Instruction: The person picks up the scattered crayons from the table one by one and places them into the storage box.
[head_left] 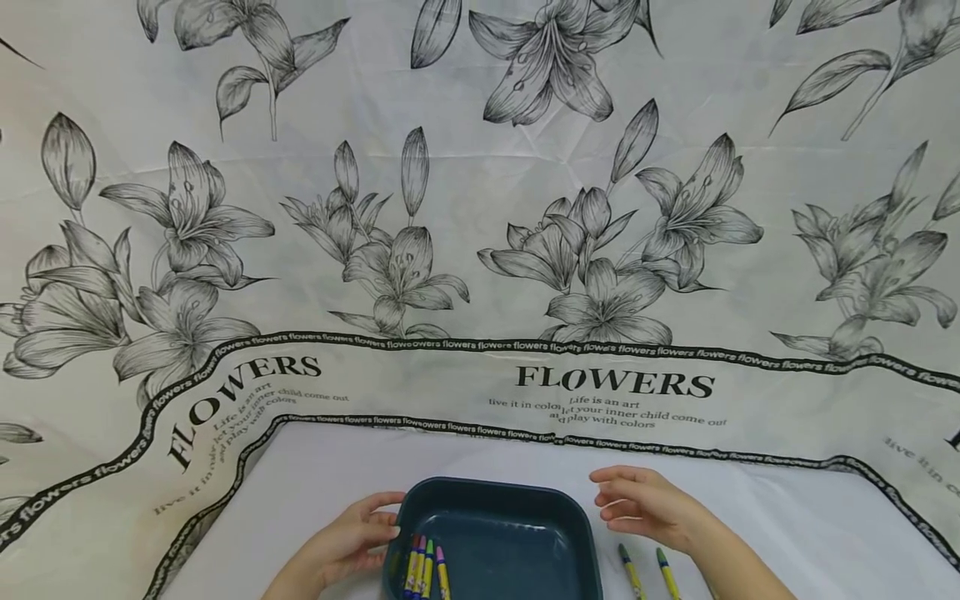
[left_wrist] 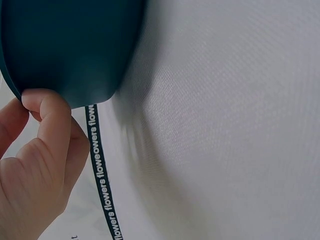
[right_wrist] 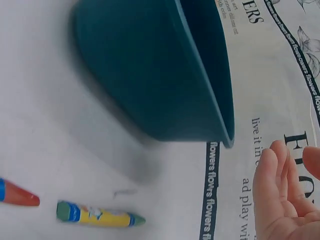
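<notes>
A dark teal plastic bin (head_left: 498,493) stands on the white cloth before me. Its left side holds several crayons (head_left: 428,568) with yellow wrappers, lying side by side. With curled fingers my left hand (head_left: 348,533) grips the bin's rim at the left; the left wrist view shows the thumb and fingers at the rim's corner. My right hand (head_left: 651,507) is held apart from the bin, to its right, fingers loosely extended and nothing in them. Below it lie two crayons, a left one (head_left: 632,572) and a right one (head_left: 667,573), both with green tips.
In the right wrist view a green crayon (right_wrist: 97,214) lies beside the bin, and a red crayon end (right_wrist: 20,193) shows at the left edge. A flower-printed cloth (head_left: 420,375) with black lettered bands rises behind the white surface.
</notes>
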